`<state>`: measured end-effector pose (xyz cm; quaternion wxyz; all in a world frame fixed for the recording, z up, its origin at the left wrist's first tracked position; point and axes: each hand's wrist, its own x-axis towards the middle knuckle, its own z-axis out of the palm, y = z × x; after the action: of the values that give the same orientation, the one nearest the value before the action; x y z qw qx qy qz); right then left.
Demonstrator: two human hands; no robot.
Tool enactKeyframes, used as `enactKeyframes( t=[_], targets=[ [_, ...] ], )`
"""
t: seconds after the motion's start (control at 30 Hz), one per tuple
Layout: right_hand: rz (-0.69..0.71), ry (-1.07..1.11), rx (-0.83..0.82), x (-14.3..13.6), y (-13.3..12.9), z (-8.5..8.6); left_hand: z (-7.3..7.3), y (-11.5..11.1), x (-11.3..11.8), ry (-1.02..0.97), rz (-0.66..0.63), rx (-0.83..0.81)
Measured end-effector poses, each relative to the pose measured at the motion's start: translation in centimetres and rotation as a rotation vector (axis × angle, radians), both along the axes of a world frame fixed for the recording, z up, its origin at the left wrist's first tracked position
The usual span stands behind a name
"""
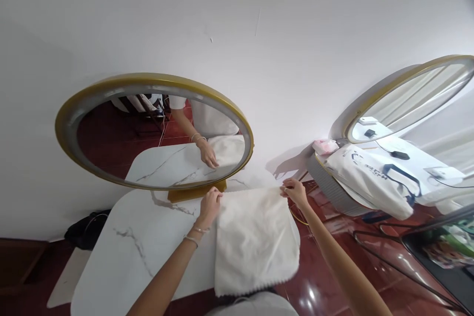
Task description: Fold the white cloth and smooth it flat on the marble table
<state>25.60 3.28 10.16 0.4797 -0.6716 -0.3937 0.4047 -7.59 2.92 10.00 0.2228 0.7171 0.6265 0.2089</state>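
Note:
A white cloth (257,242) lies spread over the right end of the marble-patterned table (129,252), its lower edge hanging near the table's front. My left hand (211,205) pinches its far left corner, close to the mirror's base. At the far right corner, my right hand (294,191) has its fingers closed on the cloth's edge. The far edge runs fairly straight between both hands, while soft wrinkles cross the middle. Bracelets circle my left wrist.
A gold-rimmed oval mirror (159,77) stands behind the table on a gold base (196,191). To the right, a second table holds a white bag (366,173), a tissue pack (326,146) and another mirror (414,98). A black bag (87,231) sits at left; a seat (255,304) is in front.

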Motion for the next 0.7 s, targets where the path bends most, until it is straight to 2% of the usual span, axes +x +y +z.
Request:
enactKeyframes(
  t=[0.1, 0.17, 0.33, 0.4, 0.5, 0.6, 0.7],
  targets=[
    [-0.002, -0.029, -0.02, -0.6, 3.3, -2.5, -2.1, 1.4, 1.1, 0.037, 0.075, -0.004],
    [0.004, -0.062, -0.018, -0.6, 5.0, -3.8, -3.2, 1.4, 1.7, 0.056, 0.11, -0.003],
    [0.053, -0.183, 0.029, -0.5, 7.4, -5.9, -6.0, -1.4, 3.6, 0.058, 0.15, 0.032],
    [0.073, -0.253, 0.077, -1.0, 6.9, -6.4, -7.4, -2.6, 4.4, 0.055, 0.139, 0.114],
    [0.132, -0.351, 0.166, -3.2, 4.1, -7.6, -9.6, -3.6, 5.3, 0.104, 0.096, 0.23],
    [0.294, -0.508, 0.224, -6.5, 0.6, -9.6, -10.9, -2.7, 5.9, 0.203, 0.121, 0.247],
    [0.431, -0.96, 0.162, -9.1, -0.5, -11.8, -10.8, -0.6, 6.5, 0.305, 0.18, 0.251]
  ],
)
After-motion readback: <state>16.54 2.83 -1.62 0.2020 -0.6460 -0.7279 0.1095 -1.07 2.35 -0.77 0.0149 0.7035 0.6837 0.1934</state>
